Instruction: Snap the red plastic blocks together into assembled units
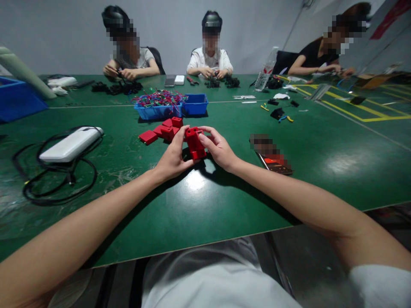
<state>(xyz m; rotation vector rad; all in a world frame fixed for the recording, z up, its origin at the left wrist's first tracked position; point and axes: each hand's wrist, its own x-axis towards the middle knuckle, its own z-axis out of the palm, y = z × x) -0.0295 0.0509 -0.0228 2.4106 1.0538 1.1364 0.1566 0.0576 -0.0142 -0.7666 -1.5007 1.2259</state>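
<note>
Between my two hands, just over the green table, is a red plastic block (194, 143) with round holes in its upper end. My left hand (173, 157) closes on its left side, the thumb low near the bottom end. My right hand (218, 147) grips it from the right, with the thumb against its front and the fingers behind. Whether it is one piece or several pressed together, I cannot tell. Beside my left hand lies a loose pile of similar red blocks (148, 137), partly hidden by my fingers.
A blue bin (150, 113) of coloured wires and a smaller blue bin (196, 105) stand beyond my hands. On the left lies a white power bank (69, 146) with a black cable; on the right, a phone (271, 156). Three people work across the green table (154, 239).
</note>
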